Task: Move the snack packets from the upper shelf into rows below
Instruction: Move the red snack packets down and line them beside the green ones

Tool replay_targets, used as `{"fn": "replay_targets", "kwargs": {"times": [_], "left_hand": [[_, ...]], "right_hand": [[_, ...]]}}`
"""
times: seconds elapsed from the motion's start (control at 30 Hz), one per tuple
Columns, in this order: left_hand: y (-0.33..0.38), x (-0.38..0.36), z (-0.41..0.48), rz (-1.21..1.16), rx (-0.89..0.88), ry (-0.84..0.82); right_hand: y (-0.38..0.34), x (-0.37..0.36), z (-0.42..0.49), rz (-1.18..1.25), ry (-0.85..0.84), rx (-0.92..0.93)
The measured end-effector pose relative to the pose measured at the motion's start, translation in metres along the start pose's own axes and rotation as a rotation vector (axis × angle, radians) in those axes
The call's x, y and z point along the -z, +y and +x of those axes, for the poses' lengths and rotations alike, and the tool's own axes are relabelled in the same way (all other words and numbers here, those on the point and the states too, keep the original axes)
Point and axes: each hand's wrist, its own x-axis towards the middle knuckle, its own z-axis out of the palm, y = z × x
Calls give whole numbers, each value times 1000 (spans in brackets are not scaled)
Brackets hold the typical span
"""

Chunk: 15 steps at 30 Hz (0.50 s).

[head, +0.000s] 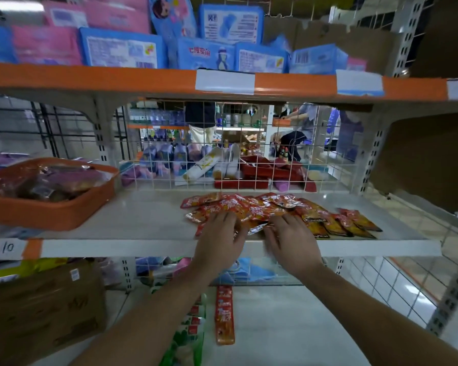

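Observation:
A loose pile of red and orange snack packets lies on the white middle shelf, right of centre. My left hand rests on the pile's front left edge, fingers spread over the packets. My right hand lies on the pile's front middle, its fingertips touching a shiny packet; whether it pinches that packet cannot be told. On the lower shelf a row of red snack packets runs front to back, with green packets beside it on the left.
An orange basket of wrapped goods sits at the left of the middle shelf. A cardboard box stands at the lower left. Blue and pink packs fill the top shelf. A wire mesh back closes the shelf; people stand behind it.

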Motion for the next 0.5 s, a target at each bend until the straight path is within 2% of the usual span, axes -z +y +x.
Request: {"fn": "replay_targets", "kwargs": {"times": [0.2, 0.37, 0.43, 0.5], "left_hand": [[-17, -8, 40, -211, 334, -167], [-23, -10, 58, -201, 525, -281], [-22, -14, 65, -197, 608, -285], [-18, -18, 70, -107, 617, -266]], "right_hand": [[11, -17, 43, 60, -100, -134], [18, -30, 50, 154, -197, -219], [19, -32, 50, 162, -232, -218], [20, -34, 52, 140, -266, -202]]}}
